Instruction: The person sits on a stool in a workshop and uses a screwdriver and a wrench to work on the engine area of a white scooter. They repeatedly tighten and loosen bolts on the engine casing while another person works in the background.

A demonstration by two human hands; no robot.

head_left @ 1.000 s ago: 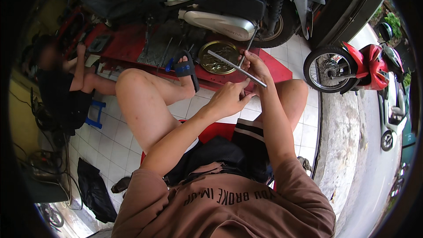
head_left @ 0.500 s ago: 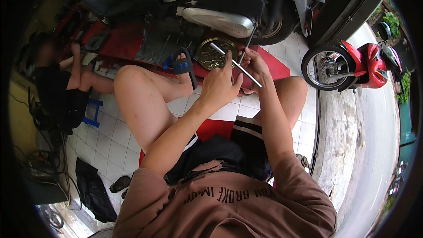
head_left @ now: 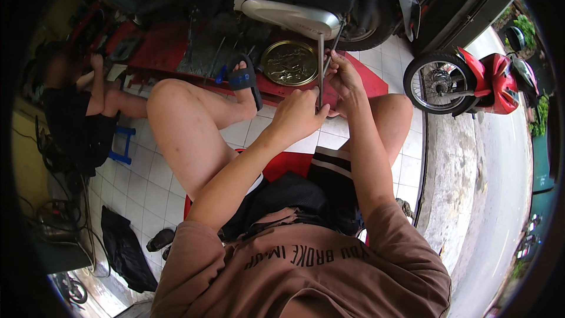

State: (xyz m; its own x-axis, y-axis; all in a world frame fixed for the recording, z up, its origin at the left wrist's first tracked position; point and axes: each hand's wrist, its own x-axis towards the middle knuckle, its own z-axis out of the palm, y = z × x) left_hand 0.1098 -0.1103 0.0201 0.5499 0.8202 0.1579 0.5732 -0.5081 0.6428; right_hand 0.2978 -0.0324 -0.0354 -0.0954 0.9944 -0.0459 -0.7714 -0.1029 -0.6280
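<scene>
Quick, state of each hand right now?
Left hand: closed, holding the lower end of the thick metal bar.
Right hand: fingers closed on the thin metal rod.

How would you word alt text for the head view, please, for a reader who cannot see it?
A person's left hand grips a metal bar and the right hand holds a thinner rod. Ahead, a round golden dish lies on a red platform beside a scooter; a co-worker sits at left, a red motorbike stands at right.

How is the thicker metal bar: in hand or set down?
In hand: the left hand holds the thicker metal bar, thumb and fingers at its near end.
</scene>
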